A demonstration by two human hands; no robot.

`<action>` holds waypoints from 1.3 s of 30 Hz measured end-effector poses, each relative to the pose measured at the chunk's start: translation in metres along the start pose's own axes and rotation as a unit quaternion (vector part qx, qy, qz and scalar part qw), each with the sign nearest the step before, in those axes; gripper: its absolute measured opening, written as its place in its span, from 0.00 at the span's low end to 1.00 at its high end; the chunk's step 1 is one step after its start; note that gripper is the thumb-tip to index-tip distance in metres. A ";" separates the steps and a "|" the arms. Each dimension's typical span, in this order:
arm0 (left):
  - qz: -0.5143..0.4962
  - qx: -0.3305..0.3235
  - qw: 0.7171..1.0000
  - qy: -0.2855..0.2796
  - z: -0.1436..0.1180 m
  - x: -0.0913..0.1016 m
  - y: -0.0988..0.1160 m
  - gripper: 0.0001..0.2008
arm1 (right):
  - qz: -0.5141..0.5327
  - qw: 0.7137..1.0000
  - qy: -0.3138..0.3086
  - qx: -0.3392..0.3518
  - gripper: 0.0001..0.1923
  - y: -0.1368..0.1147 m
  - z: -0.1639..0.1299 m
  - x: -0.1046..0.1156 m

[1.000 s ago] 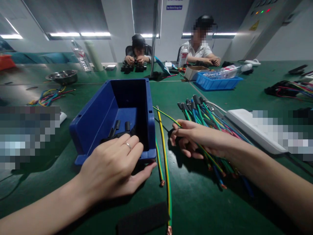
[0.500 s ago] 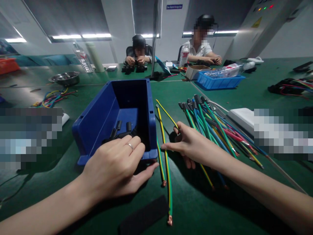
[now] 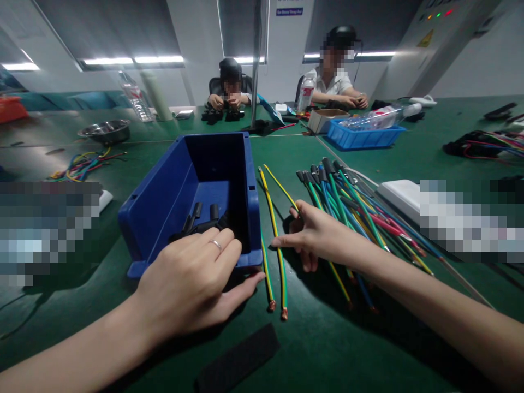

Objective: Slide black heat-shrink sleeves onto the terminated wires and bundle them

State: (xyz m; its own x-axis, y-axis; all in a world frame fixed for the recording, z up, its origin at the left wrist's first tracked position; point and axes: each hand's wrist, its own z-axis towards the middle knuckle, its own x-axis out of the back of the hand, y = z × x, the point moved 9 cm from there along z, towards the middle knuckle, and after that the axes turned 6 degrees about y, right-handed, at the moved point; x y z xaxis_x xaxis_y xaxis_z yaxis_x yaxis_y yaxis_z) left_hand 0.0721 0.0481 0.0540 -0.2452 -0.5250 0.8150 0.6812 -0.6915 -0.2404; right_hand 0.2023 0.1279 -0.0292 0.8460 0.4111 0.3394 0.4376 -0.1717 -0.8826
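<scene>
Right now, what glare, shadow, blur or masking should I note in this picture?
Head view: light strips glare in the background; head view: the blue bin is dark at its far end, and a shadow lies beneath the right hand; head view: lettering on the sign is soft, and pixelated patches mask both sides.

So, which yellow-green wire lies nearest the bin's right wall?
The left wire of three, partly hidden by the bin; the middle wire and right wire show upper ends.
</scene>
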 end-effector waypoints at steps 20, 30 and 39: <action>-0.002 -0.004 1.000 -0.006 0.001 -0.001 0.000 0.15 | 0.050 0.996 0.036 0.067 0.25 -0.006 0.001 -0.004; 0.026 0.002 1.000 -0.006 -0.001 0.001 0.002 0.16 | 0.065 0.995 0.073 0.023 0.15 -0.022 -0.009 0.008; 0.083 0.078 0.993 0.000 -0.004 0.005 -0.010 0.28 | 0.161 0.968 0.172 0.083 0.18 -0.042 -0.017 0.049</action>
State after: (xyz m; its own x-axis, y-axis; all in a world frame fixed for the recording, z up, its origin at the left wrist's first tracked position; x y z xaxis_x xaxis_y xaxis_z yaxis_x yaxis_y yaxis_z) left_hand 0.0612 0.0509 0.0583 -0.1209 -0.6255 0.7708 0.8109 -0.5102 -0.2868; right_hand 0.2306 0.1404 0.0304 0.9944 0.0318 0.1011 0.1035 -0.0834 -0.9911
